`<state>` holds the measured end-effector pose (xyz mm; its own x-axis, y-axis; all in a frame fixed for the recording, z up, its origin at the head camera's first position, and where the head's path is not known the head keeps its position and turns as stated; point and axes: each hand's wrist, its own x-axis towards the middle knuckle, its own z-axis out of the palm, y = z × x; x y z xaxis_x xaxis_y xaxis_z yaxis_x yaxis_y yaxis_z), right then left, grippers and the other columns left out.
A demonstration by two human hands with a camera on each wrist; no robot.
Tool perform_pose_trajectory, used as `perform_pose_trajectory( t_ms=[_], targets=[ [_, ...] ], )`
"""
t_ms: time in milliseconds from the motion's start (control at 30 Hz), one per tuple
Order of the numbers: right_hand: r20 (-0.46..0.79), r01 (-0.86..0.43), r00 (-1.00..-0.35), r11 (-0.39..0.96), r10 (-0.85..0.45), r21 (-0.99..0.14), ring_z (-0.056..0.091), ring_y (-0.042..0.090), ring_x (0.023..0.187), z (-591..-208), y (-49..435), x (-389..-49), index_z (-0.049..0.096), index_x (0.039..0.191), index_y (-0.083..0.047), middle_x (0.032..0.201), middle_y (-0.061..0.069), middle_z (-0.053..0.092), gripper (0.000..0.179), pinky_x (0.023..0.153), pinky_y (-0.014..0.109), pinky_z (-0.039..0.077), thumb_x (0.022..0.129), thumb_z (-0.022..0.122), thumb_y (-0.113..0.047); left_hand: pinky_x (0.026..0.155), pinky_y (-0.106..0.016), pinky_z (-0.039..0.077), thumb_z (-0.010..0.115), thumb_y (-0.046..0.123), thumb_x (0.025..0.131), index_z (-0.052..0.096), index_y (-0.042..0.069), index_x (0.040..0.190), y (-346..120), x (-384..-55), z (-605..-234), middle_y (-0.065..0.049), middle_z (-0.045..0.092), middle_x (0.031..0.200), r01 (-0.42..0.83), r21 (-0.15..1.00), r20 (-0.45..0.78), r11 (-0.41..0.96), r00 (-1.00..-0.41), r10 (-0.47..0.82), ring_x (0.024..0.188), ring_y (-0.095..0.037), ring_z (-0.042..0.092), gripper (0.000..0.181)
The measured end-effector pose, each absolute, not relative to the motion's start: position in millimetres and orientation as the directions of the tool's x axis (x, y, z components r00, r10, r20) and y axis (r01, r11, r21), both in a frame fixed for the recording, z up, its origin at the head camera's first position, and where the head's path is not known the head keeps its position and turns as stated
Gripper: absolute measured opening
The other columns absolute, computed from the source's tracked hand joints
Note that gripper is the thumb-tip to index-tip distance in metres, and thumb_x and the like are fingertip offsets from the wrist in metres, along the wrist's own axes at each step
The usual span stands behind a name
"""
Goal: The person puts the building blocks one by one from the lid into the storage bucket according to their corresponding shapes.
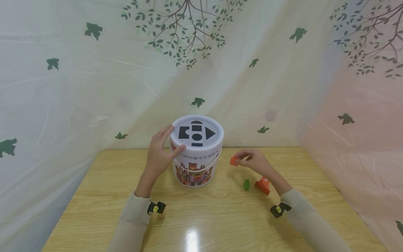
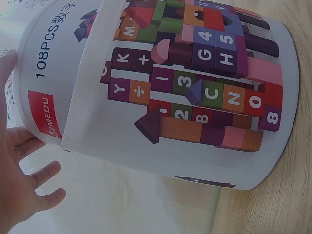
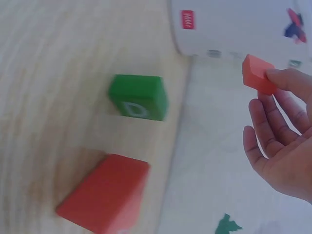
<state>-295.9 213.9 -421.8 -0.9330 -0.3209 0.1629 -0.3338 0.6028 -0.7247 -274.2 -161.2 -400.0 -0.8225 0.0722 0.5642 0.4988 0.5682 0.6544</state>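
A white lidded bucket with block-shaped holes in its lid stands upright on the table. My left hand touches the lid's left rim with thumb and fingers spread; in the left wrist view its fingers look mostly straight. To the right of the bucket, my right hand pinches a small orange-red block between thumb and fingers, above the tabletop. A green block marked D lies below that hand. Near it, under the right wrist, is a red wedge-shaped block.
The wooden table ends at a hanging cloth printed with leaves, which also covers the sides. A white cord-like handle hangs across the bucket's front. A red block with a white mark sits against the wedge.
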Motion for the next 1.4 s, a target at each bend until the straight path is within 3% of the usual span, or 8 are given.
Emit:
perform_pose_trajectory(
  t_ms=[300,533,767,1033,1400],
  targets=[
    [0.276,-0.391,-0.919,0.562,-0.281,-0.729,0.066,0.009,0.098,-394.7,223.5,-297.1,0.076,0.111,-0.007,0.108,0.010,0.077,0.022,0.087,0.022,0.055,0.094,0.075,-0.022,0.116,-0.065,0.035,0.077,0.045,0.089,0.044,0.021,0.155,-161.3,-275.1,-401.3,-0.004,0.041,0.162,0.514,0.648,0.579,0.562,-0.812,0.075,0.146,-0.031,0.038,0.078],
    [0.353,-0.422,-0.906,0.549,-0.232,-0.722,0.064,0.006,0.096,-370.5,221.9,-297.9,0.075,0.114,-0.006,0.108,0.010,0.075,0.026,0.083,0.016,0.054,0.094,0.075,-0.023,0.115,-0.066,0.036,0.073,0.054,0.089,0.045,0.021,0.155,-160.9,-278.0,-404.5,-0.005,0.041,0.162,0.521,0.636,0.592,0.569,-0.803,0.073,0.146,-0.032,0.038,0.079],
    [0.390,-0.423,-0.903,0.524,-0.178,-0.739,0.066,0.013,0.094,-346.4,214.1,-301.1,0.075,0.114,-0.007,0.102,-0.001,0.074,0.029,0.075,0.021,0.055,0.094,0.075,-0.027,0.116,-0.066,0.036,0.073,0.055,0.089,0.045,0.020,0.155,-160.8,-278.0,-404.8,-0.005,0.042,0.161,0.526,0.635,0.598,0.565,-0.798,0.072,0.146,-0.032,0.038,0.079],
    [0.439,-0.482,-0.874,0.487,-0.208,-0.728,0.065,0.018,0.098,-324.2,189.1,-299.6,0.075,0.116,-0.009,0.107,0.007,0.074,0.029,0.081,0.023,0.055,0.094,0.075,-0.027,0.116,-0.066,0.036,0.073,0.052,0.090,0.045,0.021,0.155,-161.2,-278.5,-405.2,-0.004,0.042,0.162,0.513,0.637,0.589,0.575,-0.805,0.066,0.146,-0.031,0.038,0.077],
    [0.452,-0.528,-0.849,0.420,-0.272,-0.738,0.064,0.019,0.104,-314.4,146.9,-300.4,0.074,0.117,-0.009,0.113,0.008,0.075,0.028,0.092,0.038,0.054,0.093,0.076,-0.026,0.116,-0.065,0.035,0.075,0.049,0.089,0.044,0.021,0.155,-161.4,-277.6,-403.6,-0.004,0.041,0.162,0.512,0.643,0.584,0.569,-0.809,0.069,0.147,-0.031,0.037,0.078]
  ],
)
